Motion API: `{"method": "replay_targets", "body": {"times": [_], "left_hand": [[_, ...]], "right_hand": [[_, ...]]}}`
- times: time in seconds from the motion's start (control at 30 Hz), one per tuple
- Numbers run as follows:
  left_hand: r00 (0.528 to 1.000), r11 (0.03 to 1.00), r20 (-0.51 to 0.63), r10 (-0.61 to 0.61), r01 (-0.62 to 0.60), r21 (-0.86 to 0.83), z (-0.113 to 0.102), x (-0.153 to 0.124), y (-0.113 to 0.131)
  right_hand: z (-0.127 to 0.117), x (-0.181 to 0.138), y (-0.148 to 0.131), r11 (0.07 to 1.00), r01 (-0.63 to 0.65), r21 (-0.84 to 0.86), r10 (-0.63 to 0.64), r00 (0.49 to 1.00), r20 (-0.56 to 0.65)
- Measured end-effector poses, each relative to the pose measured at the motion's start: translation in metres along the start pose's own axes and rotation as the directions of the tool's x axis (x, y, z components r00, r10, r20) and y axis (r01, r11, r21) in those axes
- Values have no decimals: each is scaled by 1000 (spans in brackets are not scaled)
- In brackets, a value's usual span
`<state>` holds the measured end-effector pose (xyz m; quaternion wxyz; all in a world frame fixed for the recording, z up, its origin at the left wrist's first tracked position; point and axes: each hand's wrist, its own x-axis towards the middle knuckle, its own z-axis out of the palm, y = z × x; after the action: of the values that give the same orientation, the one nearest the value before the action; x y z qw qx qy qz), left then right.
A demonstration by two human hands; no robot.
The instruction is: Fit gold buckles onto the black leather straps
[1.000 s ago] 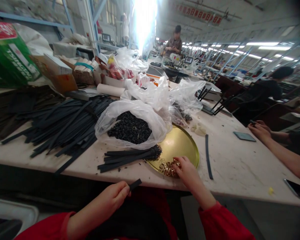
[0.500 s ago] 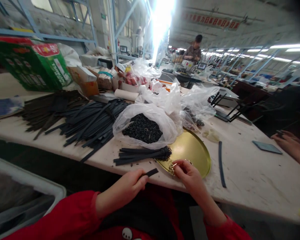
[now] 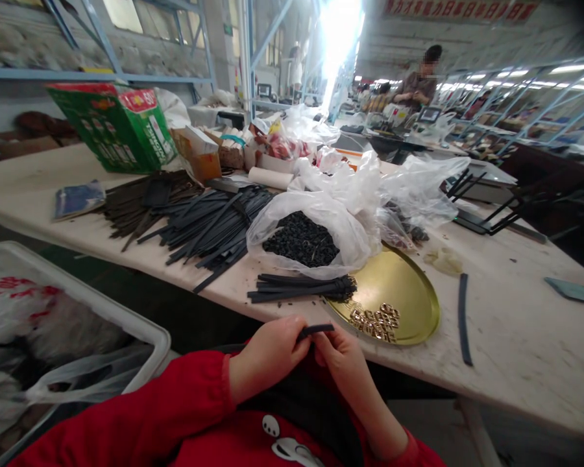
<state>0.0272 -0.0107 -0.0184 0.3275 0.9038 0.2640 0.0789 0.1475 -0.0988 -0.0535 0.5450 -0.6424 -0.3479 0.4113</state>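
Note:
A short dark strap (image 3: 317, 329) sticks out of my left hand (image 3: 272, 347), whose fingers pinch it in front of the table edge. My right hand (image 3: 346, 363) is closed at the strap's free end; what its fingertips grip is hidden. Small gold-coloured metal buckles (image 3: 378, 322) lie in a heap on the near part of a round gold tray (image 3: 409, 285). To the tray's left is a bundle of dark straps (image 3: 292, 288) with metal at its right ends. Behind it stands an open clear plastic bag (image 3: 263, 227) full of small black pieces (image 3: 302, 240).
Loose piles of dark strips (image 3: 209, 227) spread leftward, near a green carton (image 3: 121, 130). A single strip (image 3: 463, 318) and a flat phone-like slab (image 3: 577, 292) lie at right. Below the table on the left is a white bin (image 3: 160, 344). A person (image 3: 416, 84) stands far back.
My right hand has left the buckles on the tray and come to the strap end at my left hand. The view has shifted, and the other person's hands at right are almost out of sight.

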Motion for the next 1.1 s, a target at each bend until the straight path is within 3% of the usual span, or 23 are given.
{"method": "replay_targets", "body": {"times": [0.1, 0.23, 0.3, 0.4, 0.5, 0.6, 0.73, 0.87, 0.97, 1.1], "left_hand": [[1000, 990, 25, -11, 14, -138, 0, 2, -4], [995, 954, 91, -31, 57, -295, -3, 9, -12], [990, 924, 135, -34, 83, -374, -6, 13, -15], [964, 867, 260, -63, 182, -465, -9, 16, -17], [912, 826, 394, -117, 309, -472, -9, 17, -16], [882, 829, 466, -70, 312, -464, -10, 17, -16], [939, 898, 343, -21, 169, -406, -16, 15, -21], [977, 974, 209, -35, 80, -211, -19, 7, -27], [987, 997, 163, 10, 3, -81, -16, 1, -26], [987, 999, 157, 43, -45, 8, -10, -3, -24]], "right_hand": [[-1, -1, 3, 994, 21, -111, -15, 999, 51], [-4, -4, -1, 998, -63, -10, 63, 979, 196], [-6, -5, -2, 998, -47, 36, 38, 974, 221], [-4, -4, 4, 996, 32, 86, -40, 994, 98], [0, 1, 14, 979, 30, 201, -32, 999, 6], [1, 6, 18, 965, 25, 262, -20, 1000, -22], [-2, 10, 10, 896, -105, 432, 133, 991, -34], [3, 10, 3, 643, -196, 741, 354, 933, -60], [9, 6, 2, 521, -253, 815, 436, 900, 0], [16, -2, 4, 478, -291, 829, 457, 888, 49]]}}
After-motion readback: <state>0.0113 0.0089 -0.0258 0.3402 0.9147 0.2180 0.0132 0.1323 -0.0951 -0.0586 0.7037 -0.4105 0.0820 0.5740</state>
